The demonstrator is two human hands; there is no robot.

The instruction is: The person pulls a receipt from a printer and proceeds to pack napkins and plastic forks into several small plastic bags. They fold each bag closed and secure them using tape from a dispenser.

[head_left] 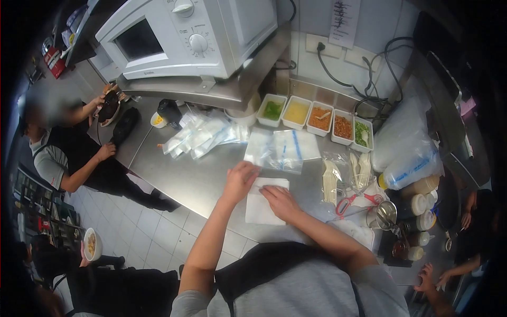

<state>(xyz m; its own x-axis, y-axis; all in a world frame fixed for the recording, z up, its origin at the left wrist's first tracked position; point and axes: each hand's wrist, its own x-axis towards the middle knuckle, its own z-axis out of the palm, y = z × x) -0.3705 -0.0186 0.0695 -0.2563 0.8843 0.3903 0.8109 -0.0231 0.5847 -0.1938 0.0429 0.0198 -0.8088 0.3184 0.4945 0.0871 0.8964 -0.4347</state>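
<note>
Though unclear, paper (265, 211) beneath right fingers (271, 192).

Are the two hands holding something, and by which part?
The left hand is at the far left corner of the white sheet; the right hand rests on its far half. Whether either grips it cannot be told.

At the bottom of the frame, you wear a grey top (301, 290) with short sleeves (193, 304) and a black apron (253, 267) with narrow dark straps (360, 302). Your right hand (242, 182) and left hand (281, 203) are bare.
</note>
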